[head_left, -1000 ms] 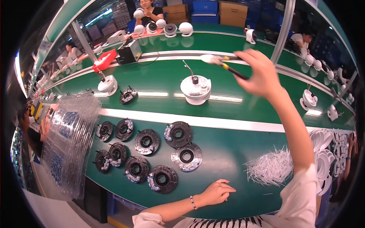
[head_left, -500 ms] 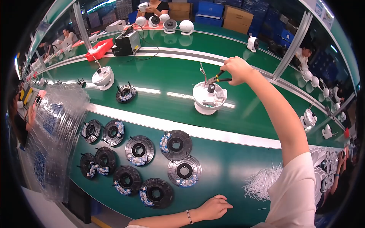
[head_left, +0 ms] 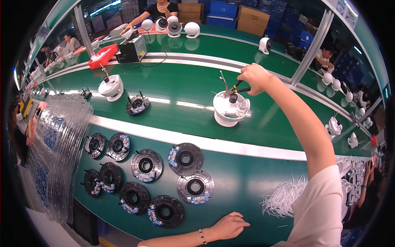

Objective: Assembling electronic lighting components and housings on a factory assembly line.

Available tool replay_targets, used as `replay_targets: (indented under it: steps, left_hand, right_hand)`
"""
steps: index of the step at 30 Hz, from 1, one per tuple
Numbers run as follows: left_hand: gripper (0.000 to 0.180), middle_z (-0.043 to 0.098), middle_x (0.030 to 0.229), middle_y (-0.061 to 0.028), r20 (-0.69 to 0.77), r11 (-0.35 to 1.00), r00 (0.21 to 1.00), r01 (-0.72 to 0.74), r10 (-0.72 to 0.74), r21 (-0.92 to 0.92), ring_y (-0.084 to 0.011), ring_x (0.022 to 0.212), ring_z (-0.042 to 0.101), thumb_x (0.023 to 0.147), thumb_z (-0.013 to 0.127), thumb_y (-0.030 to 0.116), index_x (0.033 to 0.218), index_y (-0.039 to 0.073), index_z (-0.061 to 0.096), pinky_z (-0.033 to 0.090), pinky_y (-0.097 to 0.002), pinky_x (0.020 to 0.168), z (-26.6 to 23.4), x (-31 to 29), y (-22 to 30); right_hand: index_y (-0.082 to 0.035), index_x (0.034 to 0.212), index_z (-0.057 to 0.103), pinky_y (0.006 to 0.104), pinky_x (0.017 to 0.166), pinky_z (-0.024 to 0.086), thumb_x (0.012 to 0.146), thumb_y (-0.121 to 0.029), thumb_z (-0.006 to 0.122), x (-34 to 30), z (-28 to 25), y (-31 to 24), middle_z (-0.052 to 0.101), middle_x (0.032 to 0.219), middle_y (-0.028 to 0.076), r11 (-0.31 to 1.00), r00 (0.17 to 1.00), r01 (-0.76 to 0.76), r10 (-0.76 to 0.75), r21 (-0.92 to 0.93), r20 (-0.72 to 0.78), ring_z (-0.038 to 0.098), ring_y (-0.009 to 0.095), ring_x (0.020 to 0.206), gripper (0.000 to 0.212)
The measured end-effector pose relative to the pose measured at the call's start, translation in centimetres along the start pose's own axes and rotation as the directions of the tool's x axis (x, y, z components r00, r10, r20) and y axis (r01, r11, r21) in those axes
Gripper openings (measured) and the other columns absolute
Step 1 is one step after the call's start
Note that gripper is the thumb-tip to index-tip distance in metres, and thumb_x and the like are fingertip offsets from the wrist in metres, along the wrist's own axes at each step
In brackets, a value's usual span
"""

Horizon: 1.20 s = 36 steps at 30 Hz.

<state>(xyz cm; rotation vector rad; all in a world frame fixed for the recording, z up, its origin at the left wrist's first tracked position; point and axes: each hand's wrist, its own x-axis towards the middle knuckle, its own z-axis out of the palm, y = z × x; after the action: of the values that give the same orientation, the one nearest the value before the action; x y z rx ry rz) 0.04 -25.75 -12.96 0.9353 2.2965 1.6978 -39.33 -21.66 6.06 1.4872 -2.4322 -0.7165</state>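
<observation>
My right hand is closed around the black and yellow handles of a pair of cutting pliers. Their jaws reach the base of the thin wires standing up from a round white fan housing, which sits open side up on the green belt. A black cylindrical part and a clear piece show inside it. On the near table my left hand rests, holding nothing, its index finger stretched out and the others loosely bent. Left of that hand lie several round black covers with blue circuit boards.
Farther left on the belt stand another white housing and a black cover. White cut strips are piled near my right arm. Stacked clear trays occupy the left edge. Beyond stand a red bin and finished white units.
The pliers' jaws now sit lower, at the base of the wires. My left hand stays put. Across the belt, a person has reached an arm out to the left.
</observation>
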Motion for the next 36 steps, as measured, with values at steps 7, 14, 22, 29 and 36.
replay_targets:
  steps: [7, 14, 22, 29, 36]
  left_hand:
    - [0.021, 0.062, 0.082, -0.0095, -0.011, 0.999, 1.000, -0.022, 0.023, 0.024, -0.0268, 0.088, 0.055, 0.073, 0.054, 0.007, 0.092, 0.006, 0.062, 0.042, -0.0346, 0.085, 0.3, -0.2, -0.6]
    - [0.023, 0.061, 0.062, -0.0043, -0.109, 0.998, 0.992, -0.061, 0.063, 0.021, -0.0179, 0.062, 0.058, 0.071, 0.050, 0.002, 0.089, 0.004, 0.063, 0.041, -0.0334, 0.088, 0.1, 0.0, 0.1]
    - [0.023, 0.061, 0.061, -0.0043, -0.095, 0.997, 0.993, -0.072, 0.072, -0.002, -0.0180, 0.059, 0.058, 0.071, 0.049, 0.001, 0.089, 0.003, 0.063, 0.041, -0.0336, 0.087, -0.1, 0.3, 0.3]
    - [0.023, 0.060, 0.061, -0.0047, -0.095, 0.997, 0.993, -0.067, 0.064, -0.027, -0.0184, 0.059, 0.058, 0.071, 0.050, 0.001, 0.089, 0.003, 0.063, 0.041, -0.0338, 0.088, 0.0, 0.1, -0.1]
    - [0.021, 0.062, 0.075, -0.0106, -0.098, 0.997, 0.993, -0.069, 0.065, -0.035, -0.0236, 0.071, 0.058, 0.071, 0.052, 0.003, 0.089, 0.003, 0.063, 0.041, -0.0353, 0.088, 0.0, -0.1, -0.3]
  right_hand:
    - [-0.008, 0.068, 0.061, 0.0349, 0.060, 0.048, 0.048, -0.015, 0.068, -0.9, 0.5, -0.1, 0.058, 0.067, 0.008, 0.999, 0.997, -0.037, 0.037, 0.007, 0.064, 0.058, 0.025, 0.068, 0.023]
    - [-0.008, 0.073, 0.060, 0.0351, 0.060, 0.046, 0.047, -0.013, 0.068, -5.2, -1.0, 2.5, 0.056, 0.070, 0.007, 0.999, 0.993, 0.026, -0.029, -0.028, -0.115, 0.056, 0.025, 0.071, 0.027]
    - [-0.008, 0.079, 0.060, 0.0349, 0.066, 0.043, 0.051, -0.014, 0.067, -3.5, -4.2, 0.7, 0.054, 0.073, 0.007, 1.000, 0.950, 0.016, -0.020, -0.015, -0.310, 0.054, 0.024, 0.076, 0.030]
    - [-0.010, 0.074, 0.062, 0.0315, 0.063, 0.042, 0.049, -0.020, 0.068, 1.8, -2.6, -8.1, 0.056, 0.074, 0.004, 0.983, 0.984, 0.179, -0.179, -0.026, 0.004, 0.055, 0.022, 0.078, 0.028]
    - [-0.011, 0.073, 0.062, 0.0292, 0.065, 0.041, 0.053, -0.025, 0.067, 2.1, 0.6, -9.2, 0.057, 0.073, 0.004, 0.993, 0.975, 0.097, -0.080, -0.074, 0.209, 0.055, 0.020, 0.076, 0.024]
